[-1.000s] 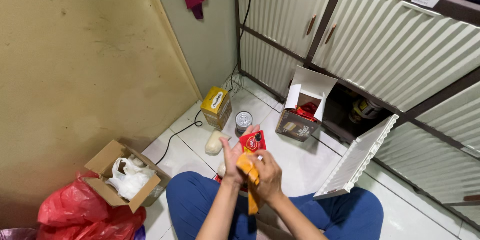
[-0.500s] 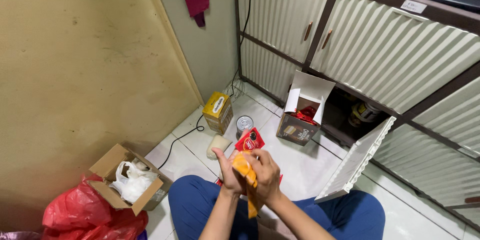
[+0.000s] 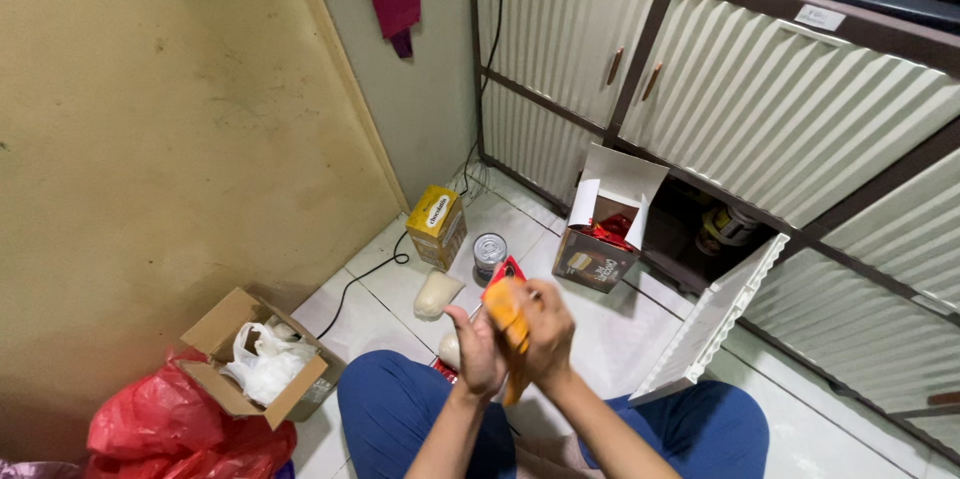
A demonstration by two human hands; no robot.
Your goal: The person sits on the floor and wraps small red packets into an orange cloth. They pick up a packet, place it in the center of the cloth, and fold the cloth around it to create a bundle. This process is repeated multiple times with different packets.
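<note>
Left hand: raised over the lap, fingers curled closed around the lower part of a bundle of flat foil sachets, orange in front and red behind. Right hand: pressed against the bundle's right side, fingers wrapped over it; blurred, exact finger placement not discernible. Bundle: upright between both hands, above the blue-trousered knees. Far of the hands on the white tiled floor: round silver tin can, yellow rectangular carton to its left, pale cream pouch nearer, open brown cardboard box holding red sachets to the right. Near left: open cardboard box with white plastic bag, touching a red plastic bag. Right: ribbed white cabinet door, swung open.
</note>
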